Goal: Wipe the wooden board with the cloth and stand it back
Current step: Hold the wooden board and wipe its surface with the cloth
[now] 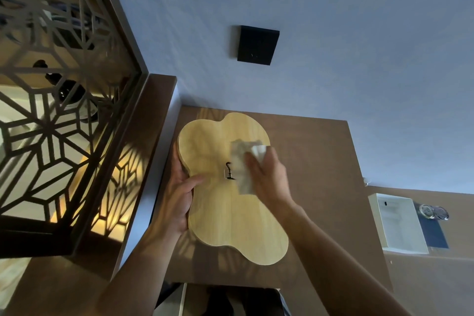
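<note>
Now the board [230,200], pale wood with a wavy outline, lies over a brown counter [320,161] near the corner where a blue wall [333,33] meets a lattice screen [51,110]; the left hand [179,197] grips its left edge, thumb on the top face and fingers curled under; the right hand [269,174] presses a white cloth [243,161] flat against the upper middle of the board, fingers spread over it and blurred; a small dark hook [229,170] sits on the board just left of the cloth; a black square plate [257,45] is fixed on the wall above; well to the right stand a white box [400,223] and glass pieces [433,211].
</note>
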